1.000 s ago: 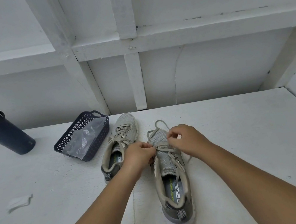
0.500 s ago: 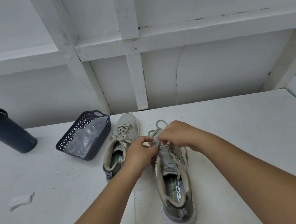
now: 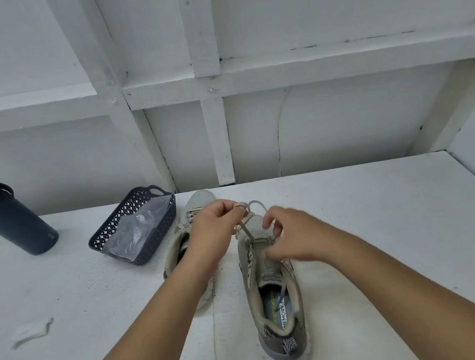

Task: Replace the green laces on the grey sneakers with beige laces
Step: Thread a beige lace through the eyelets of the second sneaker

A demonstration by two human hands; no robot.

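We take the near grey sneaker (image 3: pixel 273 294) as the landmark; it lies on the white table (image 3: pixel 392 233) with its heel toward us. Our left hand (image 3: pixel 216 229) is over its toe end, to the left, fingers curled and pinching a loop of lace (image 3: pixel 245 229) that rises from the lowest eyelets. Our right hand (image 3: pixel 293 241) hovers over the tongue with fingers curled at the lace on the right eyelet row; whether it actually grips the strand we cannot tell. The second sneaker (image 3: pixel 189 227) lies just left of the landmark, partly hidden by the left forearm. Farther left sit a dark basket (image 3: pixel 132 226) holding a clear plastic bag (image 3: pixel 136 235), then a dark bottle (image 3: pixel 7 217).

We judge the step in hand to be working the lace through the eyelets near the toe. The next move calls for holding tension with the left hand while the right draws the strand at its eyelet.
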